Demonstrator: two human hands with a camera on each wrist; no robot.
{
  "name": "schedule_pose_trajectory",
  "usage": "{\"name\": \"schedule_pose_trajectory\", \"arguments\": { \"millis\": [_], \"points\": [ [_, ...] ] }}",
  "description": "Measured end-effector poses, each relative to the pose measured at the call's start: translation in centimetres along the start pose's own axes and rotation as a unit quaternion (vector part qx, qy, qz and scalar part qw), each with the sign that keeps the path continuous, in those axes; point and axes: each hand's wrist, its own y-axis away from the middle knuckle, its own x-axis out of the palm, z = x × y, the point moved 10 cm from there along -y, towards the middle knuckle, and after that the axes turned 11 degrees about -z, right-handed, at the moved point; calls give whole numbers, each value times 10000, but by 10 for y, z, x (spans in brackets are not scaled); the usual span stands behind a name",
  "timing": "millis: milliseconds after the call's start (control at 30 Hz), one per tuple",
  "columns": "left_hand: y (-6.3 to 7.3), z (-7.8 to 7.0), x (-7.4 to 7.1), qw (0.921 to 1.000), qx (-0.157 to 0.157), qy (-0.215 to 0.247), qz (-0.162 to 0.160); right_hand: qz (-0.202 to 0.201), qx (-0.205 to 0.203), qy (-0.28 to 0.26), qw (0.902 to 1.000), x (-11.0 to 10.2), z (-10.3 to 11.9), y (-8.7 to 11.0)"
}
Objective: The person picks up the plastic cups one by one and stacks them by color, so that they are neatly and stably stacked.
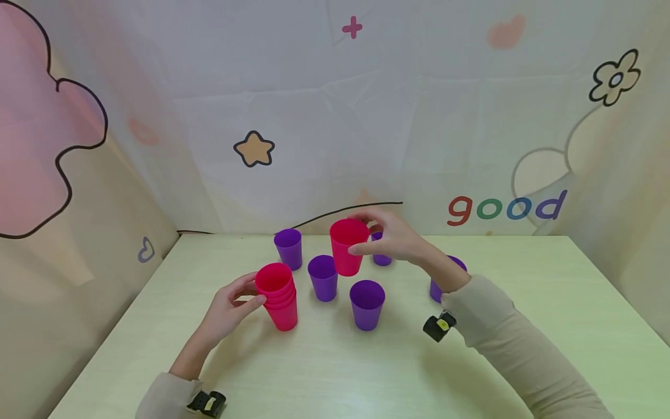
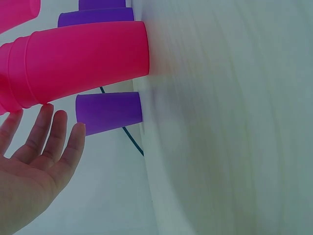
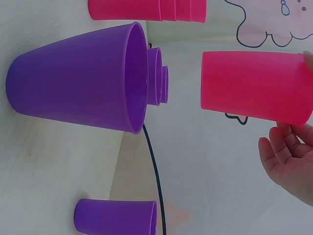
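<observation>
My right hand [image 1: 389,235] holds a pinkish-red cup [image 1: 348,250] upright near its rim, up in the air. In the right wrist view, that cup [image 3: 254,87] is well clear of the table, with fingertips along its side. My left hand [image 1: 230,308] has its thumb and fingers around the upper part of a stack of pinkish-red cups [image 1: 282,314]. The stack [image 2: 93,58] stands on the table in the left wrist view, fingertips right at its side. Near the hands stand upright purple cups, one at the front [image 1: 367,308] and one in the middle [image 1: 323,282].
More purple cups stand farther out: one at the back left [image 1: 289,250], one behind the right hand [image 1: 382,256] and one partly hidden by the right forearm [image 1: 437,291]. A printed cloth [image 1: 314,116] hangs behind the pale table [image 1: 324,378].
</observation>
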Motion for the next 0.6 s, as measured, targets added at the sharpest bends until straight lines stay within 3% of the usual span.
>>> {"name": "schedule_pose_trajectory", "arguments": {
  "millis": [600],
  "points": [
    [0,0,0,10000,42,2,-15,137,-321,-382,9987,22,29,-10]
  ]
}}
